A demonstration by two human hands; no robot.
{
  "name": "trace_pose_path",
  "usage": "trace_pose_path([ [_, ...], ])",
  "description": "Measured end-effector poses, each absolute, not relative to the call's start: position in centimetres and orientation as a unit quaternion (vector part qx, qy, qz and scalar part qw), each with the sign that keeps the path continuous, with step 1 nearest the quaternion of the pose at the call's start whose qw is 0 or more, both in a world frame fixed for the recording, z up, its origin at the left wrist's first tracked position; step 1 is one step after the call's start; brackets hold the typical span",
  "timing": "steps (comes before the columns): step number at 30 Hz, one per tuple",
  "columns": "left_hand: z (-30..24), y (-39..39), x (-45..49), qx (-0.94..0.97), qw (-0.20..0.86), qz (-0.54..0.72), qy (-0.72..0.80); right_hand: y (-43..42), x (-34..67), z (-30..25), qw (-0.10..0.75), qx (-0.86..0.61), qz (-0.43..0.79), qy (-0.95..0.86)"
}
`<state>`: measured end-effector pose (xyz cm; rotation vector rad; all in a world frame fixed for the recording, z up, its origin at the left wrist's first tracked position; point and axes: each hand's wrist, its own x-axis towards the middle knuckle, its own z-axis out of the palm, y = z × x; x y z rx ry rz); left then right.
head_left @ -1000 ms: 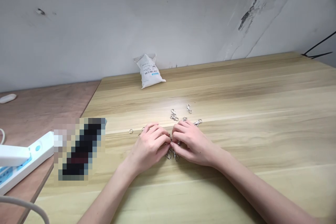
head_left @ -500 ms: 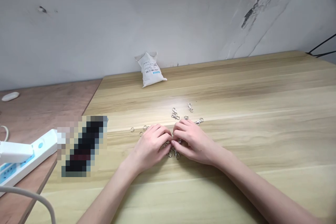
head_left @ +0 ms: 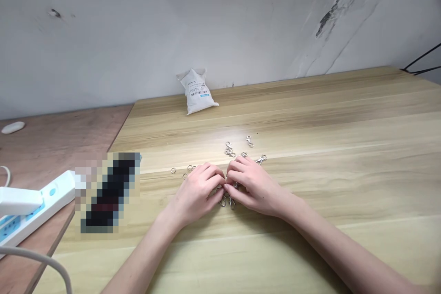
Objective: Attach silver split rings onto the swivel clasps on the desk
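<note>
My left hand (head_left: 200, 195) and my right hand (head_left: 258, 188) meet fingertip to fingertip low over the table. Both are closed in a pinch, and the fingers hide whatever is between them. Under and just in front of the fingertips lies a small heap of silver lobster-claw clasps (head_left: 232, 203), partly covered. Beyond the right hand are more clasps: one pair (head_left: 229, 149), a single clasp (head_left: 249, 141) with a ring, and another clasp (head_left: 262, 160) near the knuckles. Several loose metal rings (head_left: 173, 170) lie to the left of the left hand.
A white printed pouch (head_left: 200, 94) stands by the wall at the back of the wooden table (head_left: 327, 138). To the left are a blurred-out dark object (head_left: 112, 193), a white power strip (head_left: 58, 190), a grey cable (head_left: 51, 262) and a small white oval item (head_left: 13, 127).
</note>
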<state>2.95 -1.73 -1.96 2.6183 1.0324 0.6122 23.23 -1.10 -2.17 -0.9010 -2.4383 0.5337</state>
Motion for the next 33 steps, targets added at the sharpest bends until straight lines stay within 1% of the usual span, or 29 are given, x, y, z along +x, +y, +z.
trace_pose_path([
  [10,-2.14,-1.61,2.89,0.903,0.123,0.207,0.355,-1.08,23.26,-2.23,0.243,-0.332,0.204,-0.888],
  [15,-2.12,-1.60,2.83,0.905,0.111,0.210,0.353,-1.07,23.26,-2.09,0.260,-0.343,0.220,-0.875],
  [21,-2.09,-1.64,2.82,0.906,0.091,0.215,0.352,-0.95,23.49,-2.01,0.245,-0.330,0.206,-0.888],
  [26,-1.96,-1.50,2.93,0.901,0.070,0.246,0.352,-0.87,23.54,-2.00,0.241,-0.332,0.204,-0.889],
  [33,-1.50,-1.46,2.85,0.888,0.067,0.286,0.354,-0.87,23.50,-2.14,0.258,-0.333,0.203,-0.884],
])
